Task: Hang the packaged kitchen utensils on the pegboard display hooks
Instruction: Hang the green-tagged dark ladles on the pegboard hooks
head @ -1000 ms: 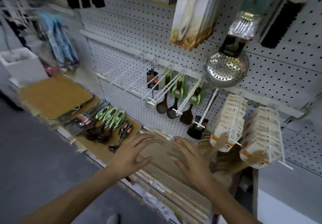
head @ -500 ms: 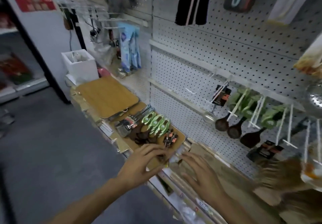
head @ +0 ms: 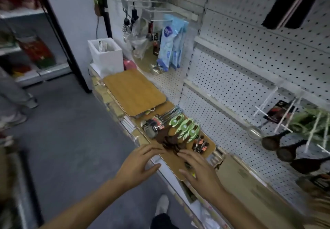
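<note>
The pile of green-carded dark wooden spoons [head: 180,133] overlaps loosely on the light wooden board [head: 171,159], so lifting 1 likely drags others off its edge. Both hands hold nothing, fingers spread: the left hand [head: 139,164] at the pile's 7 o'clock, the right hand [head: 198,170] at 5 o'clock, fingertips just short of the spoon bowls.

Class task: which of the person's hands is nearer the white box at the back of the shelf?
Left. The left hand lies on the white box's side of the shelf; the right hand is further right.
</note>
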`<state>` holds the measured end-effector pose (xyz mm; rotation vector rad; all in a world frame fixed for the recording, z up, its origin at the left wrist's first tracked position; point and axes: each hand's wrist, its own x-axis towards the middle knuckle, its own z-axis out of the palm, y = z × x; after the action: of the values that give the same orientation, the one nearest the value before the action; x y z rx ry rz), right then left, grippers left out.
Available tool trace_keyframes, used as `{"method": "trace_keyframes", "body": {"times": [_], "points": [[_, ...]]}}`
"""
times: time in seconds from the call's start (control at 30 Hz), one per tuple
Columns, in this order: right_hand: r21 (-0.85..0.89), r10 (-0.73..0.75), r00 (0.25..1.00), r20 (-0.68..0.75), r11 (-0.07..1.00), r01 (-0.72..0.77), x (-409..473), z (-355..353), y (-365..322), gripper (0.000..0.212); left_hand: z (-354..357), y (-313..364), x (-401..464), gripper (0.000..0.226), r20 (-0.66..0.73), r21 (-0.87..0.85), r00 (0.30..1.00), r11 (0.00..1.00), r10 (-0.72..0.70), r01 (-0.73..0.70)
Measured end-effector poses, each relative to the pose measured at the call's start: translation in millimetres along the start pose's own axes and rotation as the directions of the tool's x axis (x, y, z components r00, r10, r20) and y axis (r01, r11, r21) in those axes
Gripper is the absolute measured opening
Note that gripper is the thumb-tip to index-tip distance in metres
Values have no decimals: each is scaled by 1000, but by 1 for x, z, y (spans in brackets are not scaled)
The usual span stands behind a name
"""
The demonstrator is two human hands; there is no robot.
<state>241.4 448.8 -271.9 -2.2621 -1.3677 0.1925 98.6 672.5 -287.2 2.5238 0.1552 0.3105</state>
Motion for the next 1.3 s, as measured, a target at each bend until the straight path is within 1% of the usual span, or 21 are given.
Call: {"method": "trace_keyframes", "body": {"times": [0.17,0.33,0.53,0.73,0.87,0.93,1.0,1.07,1.13,1.2,1.23,1.3], "points": [[10,-11,999,45,1000,10,55,21,14,50,-9,-38,28,35,7,-2,1000,1000,-5,5],[13,16,999,45,1000,-17,113,44,39,48,-16,-83,70,34,38,2,997,998,-63,63],[26,60,995,81,998,-62,178,67,73,44,-10,-133,135,37,125,62,992,998,-31,23],[-23,183,979,90,983,-182,223,95,105,43,29,-190,193,39,251,38,967,998,44,-56],[-52,314,945,95,949,-311,248,123,129,41,62,-231,231,40,312,7,946,996,85,-92],[-49,387,917,95,922,-384,261,139,142,39,79,-253,249,40,355,1,930,995,92,-98],[-35,426,900,87,905,-425,273,159,156,37,100,-278,265,41,387,8,916,993,104,-117],[-5,487,868,92,872,-489,288,181,175,37,123,-302,282,41,417,0,906,997,68,-74],[39,571,816,91,817,-576,304,205,194,38,148,-324,298,42,422,-28,906,1000,25,-14],[134,663,743,90,732,-669,322,233,215,39,177,-343,313,42,417,-52,908,996,-42,70],[193,709,698,102,674,-713,331,247,225,39,193,-352,320,41,418,-71,905,990,-81,121],[294,791,592,154,535,-792,347,279,250,35,225,-364,335,39,456,-137,877,961,-152,238]]}}
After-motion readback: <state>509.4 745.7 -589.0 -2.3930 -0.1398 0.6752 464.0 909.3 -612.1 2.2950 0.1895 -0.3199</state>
